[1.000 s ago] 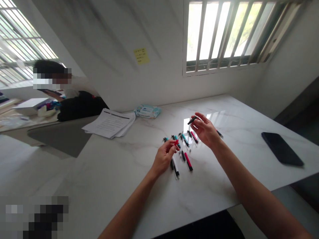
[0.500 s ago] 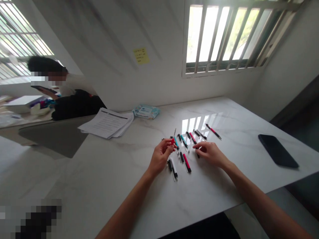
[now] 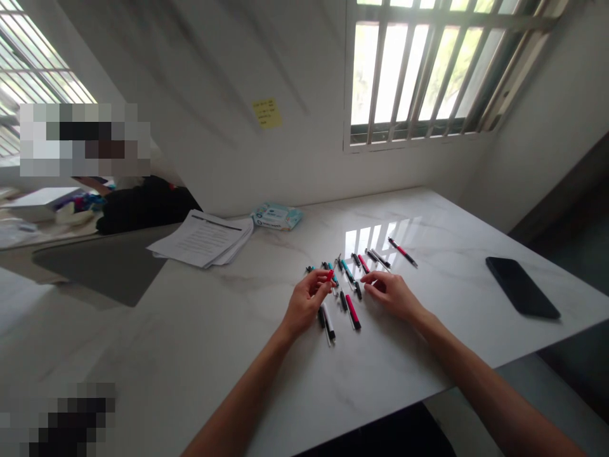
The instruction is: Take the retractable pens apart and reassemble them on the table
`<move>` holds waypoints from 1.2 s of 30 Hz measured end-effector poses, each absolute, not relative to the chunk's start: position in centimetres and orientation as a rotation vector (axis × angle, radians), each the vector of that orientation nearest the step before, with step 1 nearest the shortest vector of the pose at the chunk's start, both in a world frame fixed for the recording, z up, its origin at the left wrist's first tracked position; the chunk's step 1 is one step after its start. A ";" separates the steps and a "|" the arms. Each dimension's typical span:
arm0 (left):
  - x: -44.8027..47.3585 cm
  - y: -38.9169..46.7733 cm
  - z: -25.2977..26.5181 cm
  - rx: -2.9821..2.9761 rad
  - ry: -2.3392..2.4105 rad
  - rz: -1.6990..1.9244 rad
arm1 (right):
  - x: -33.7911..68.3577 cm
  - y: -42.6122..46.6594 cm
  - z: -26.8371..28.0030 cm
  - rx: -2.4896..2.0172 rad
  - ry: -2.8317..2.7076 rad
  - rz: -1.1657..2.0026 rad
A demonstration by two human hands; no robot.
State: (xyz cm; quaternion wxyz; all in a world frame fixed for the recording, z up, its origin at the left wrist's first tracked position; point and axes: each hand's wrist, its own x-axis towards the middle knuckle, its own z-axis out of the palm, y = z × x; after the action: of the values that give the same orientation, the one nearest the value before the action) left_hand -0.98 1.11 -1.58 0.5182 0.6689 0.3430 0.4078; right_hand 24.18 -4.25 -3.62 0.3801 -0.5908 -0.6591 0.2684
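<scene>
My left hand (image 3: pixel 307 301) is closed on a red pen barrel (image 3: pixel 330 275), above the table; a thin grey tip (image 3: pixel 339 259) shows just past it. To the right, my right hand (image 3: pixel 387 292) hovers low with thumb and fingers apart, and I see nothing in them. By its fingertips is a short black pen part (image 3: pixel 358 291). Pens taken into pieces lie around both hands: a red barrel (image 3: pixel 353 311) with a black piece (image 3: pixel 343 301) and a refill, a white barrel (image 3: pixel 328 320), and a teal barrel (image 3: pixel 347 270). Some parts are hidden behind my left hand.
An assembled red and black pen (image 3: pixel 403 252) and a black phone (image 3: pixel 522 287) lie to the right. Papers (image 3: pixel 202 238) and a wipes pack (image 3: pixel 276 216) are at the back left of the marble-look table (image 3: pixel 228 355). A person (image 3: pixel 143 203) sits beyond.
My right hand has shifted slightly left and no longer covers the short black part, which now lies left of its fingers. My left hand stays closed on the red barrel, and its angle has changed slightly.
</scene>
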 end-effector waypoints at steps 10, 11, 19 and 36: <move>-0.9 0.9 -1.6 1.626 0.834 0.946 | 23.2 -4.2 -4.4 -1.401 -1.865 0.527; -0.9 0.9 -1.6 1.629 0.836 0.945 | 23.1 -4.2 -4.5 -1.402 -1.877 0.506; -0.9 0.9 -1.3 1.657 0.870 0.961 | 23.4 -4.3 -4.0 -1.390 -1.896 0.538; -1.0 0.9 -1.3 1.664 0.863 0.941 | 23.7 -4.4 -4.0 -1.396 -1.866 0.617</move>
State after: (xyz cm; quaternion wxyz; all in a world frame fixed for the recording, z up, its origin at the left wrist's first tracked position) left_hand -1.00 0.95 -1.28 0.4986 0.6878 0.3566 0.3888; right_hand 23.73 -4.36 -4.01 0.3572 -0.5408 -0.7230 0.2391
